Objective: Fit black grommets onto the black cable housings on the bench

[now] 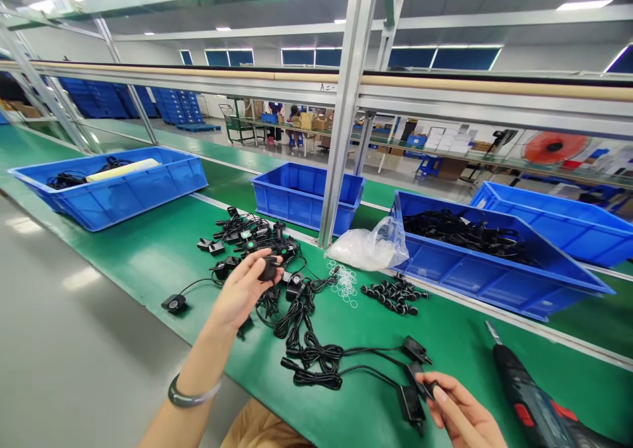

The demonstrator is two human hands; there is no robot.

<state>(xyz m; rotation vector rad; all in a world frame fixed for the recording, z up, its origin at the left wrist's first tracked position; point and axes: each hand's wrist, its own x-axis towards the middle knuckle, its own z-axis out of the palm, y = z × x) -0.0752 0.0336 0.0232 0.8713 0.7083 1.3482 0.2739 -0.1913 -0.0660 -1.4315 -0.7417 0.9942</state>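
Note:
My left hand [242,288] is raised over the bench, its fingers closed on a small black rounded part [270,270]. Behind it lies a tangle of black cabled units [295,286], some with round faces. My right hand [462,408], at the front right, pinches a small black round piece [430,389] beside a black box-shaped housing [411,402]. Two more such housings lie close by, with cables running left to coiled black leads [319,355]. Between the hands and the bins are clear thin rings [346,283] and a cluster of black knob-like parts [394,294].
A power screwdriver [531,388] lies at the right. Blue bins [475,270] line the back, the large right one holding black cables. A plastic bag [368,247] rests against a metal post [341,118]. Another blue bin [133,200] stands at the left.

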